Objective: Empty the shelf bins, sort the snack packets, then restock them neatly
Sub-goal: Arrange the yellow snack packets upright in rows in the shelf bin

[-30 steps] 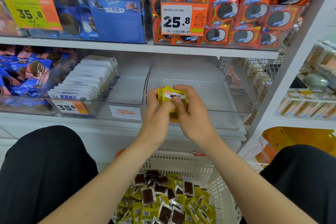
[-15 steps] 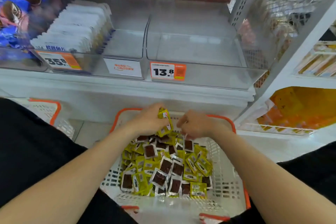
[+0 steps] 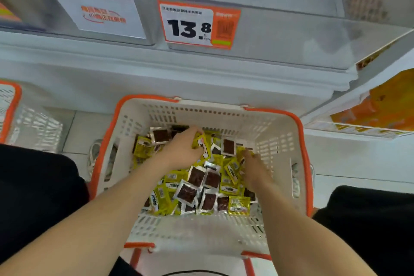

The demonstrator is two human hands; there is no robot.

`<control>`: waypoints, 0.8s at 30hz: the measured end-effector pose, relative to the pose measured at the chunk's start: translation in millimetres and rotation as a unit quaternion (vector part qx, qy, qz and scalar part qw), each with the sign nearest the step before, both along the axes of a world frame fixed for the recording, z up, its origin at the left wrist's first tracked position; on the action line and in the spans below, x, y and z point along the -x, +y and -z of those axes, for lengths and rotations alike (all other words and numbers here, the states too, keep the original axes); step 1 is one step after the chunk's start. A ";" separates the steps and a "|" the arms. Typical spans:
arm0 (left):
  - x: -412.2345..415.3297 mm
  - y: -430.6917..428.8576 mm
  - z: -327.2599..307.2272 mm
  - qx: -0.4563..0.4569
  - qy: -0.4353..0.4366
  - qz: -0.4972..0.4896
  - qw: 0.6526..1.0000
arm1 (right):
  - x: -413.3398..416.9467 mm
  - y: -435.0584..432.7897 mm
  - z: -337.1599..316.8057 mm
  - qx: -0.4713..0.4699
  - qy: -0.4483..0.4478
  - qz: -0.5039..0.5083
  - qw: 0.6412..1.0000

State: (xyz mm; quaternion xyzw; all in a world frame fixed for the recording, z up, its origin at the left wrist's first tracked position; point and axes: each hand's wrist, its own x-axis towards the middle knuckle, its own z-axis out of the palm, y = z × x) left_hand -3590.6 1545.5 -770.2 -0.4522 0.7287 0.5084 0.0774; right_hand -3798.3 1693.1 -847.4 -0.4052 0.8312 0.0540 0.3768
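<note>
From here I read the left hand (image 3: pixel 181 149) as curled tight round a small stack of yellow foil snack packets (image 3: pixel 202 144), its knuckles low over the pile. The right hand (image 3: pixel 255 170), just beside it, reaches fingers-first into the same pile and touches the packets there, but it is blurred and I cannot tell whether it pinches anything. Under and around both hands lies a loose heap of yellow and clear-windowed packets (image 3: pixel 201 186) showing dark brown contents; their print is too small for me to read. The heap sits in a white perforated plastic basket with an orange rim (image 3: pixel 301 136), which encloses both hands. Beyond the fingertips, above the basket, stands a clear plastic shelf bin (image 3: pixel 280 36) bearing an orange-edged price tag (image 3: pixel 198 24) that reads "13.8". Further left of it a white label with orange lettering (image 3: pixel 104 14) is too smeared to read. Well to the left of the left hand, a second white basket (image 3: pixel 13 114) shows.
</note>
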 end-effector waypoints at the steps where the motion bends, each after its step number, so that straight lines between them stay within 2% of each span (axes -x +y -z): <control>1: 1.6 2.9 2.7 -0.007 -0.005 0.003 1.000 | 0.3 4.2 7.5 0.019 0.004 -0.006 1.000; 5: 0.7 3.4 8.3 -0.027 -0.021 -0.006 0.999 | -1.0 12.0 27.5 0.088 -0.023 -0.056 0.994; 8: -2.6 1.0 14.8 -0.023 -0.038 -0.017 0.999 | -11.9 13.1 33.7 0.099 0.005 -0.070 0.993; 11: -3.2 -0.9 13.7 -0.024 -0.049 -0.007 0.999 | -23.4 14.9 34.4 0.122 0.008 0.043 0.992; 13: -3.6 -0.5 9.6 -0.027 -0.043 -0.009 0.999 | -26.2 15.8 37.2 0.114 -0.007 0.117 0.987; 16: -6.0 -0.1 0.1 -0.030 -0.019 -0.037 0.999 | -21.0 15.2 25.2 0.106 0.023 0.162 0.981; 20: -11.1 0.6 -15.2 -0.026 0.011 -0.065 0.997 | -16.6 17.6 14.5 0.048 0.028 0.127 0.990; 24: -12.5 5.8 -23.6 -0.028 0.020 -0.048 0.998 | -23.1 16.7 8.5 0.015 0.012 0.117 0.993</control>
